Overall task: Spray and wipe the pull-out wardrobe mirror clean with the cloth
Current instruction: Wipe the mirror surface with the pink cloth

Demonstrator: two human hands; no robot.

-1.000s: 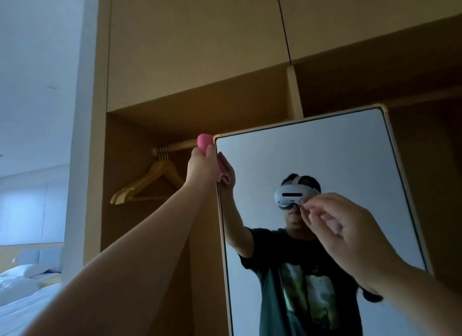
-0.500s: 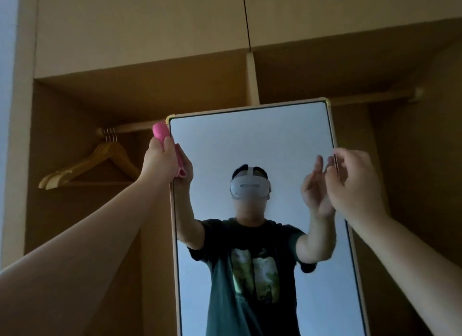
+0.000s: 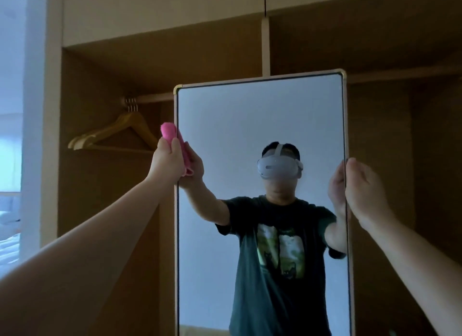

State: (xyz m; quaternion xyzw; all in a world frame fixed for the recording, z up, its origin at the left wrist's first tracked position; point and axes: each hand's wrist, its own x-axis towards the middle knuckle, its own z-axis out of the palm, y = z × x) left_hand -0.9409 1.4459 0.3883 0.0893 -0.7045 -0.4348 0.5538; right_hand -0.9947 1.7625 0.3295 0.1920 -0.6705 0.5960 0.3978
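2 hands bracket the pull-out mirror [image 3: 250,125], which stands in front of the open wardrobe [image 3: 105,68]. The left hand [image 3: 166,162] is curled tight round a folded pink cloth [image 3: 171,134] and presses it to the mirror's left edge, likely to wipe the border. The right hand [image 3: 362,188] curls its fingers round the right edge, probably steadying the panel against that push. Wooden hangers [image 3: 117,133] hang behind. No spray bottle shows.

**Surface finishes at the wardrobe**
Smooth, glossy glass mirror [image 3: 250,125] in a pale matt frame [image 3: 260,78]; soft, fuzzy pink cloth [image 3: 171,134]; matt wood-finish wardrobe [image 3: 105,210] panels; smooth wooden hangers [image 3: 107,130] on shiny metal hooks [image 3: 131,105].
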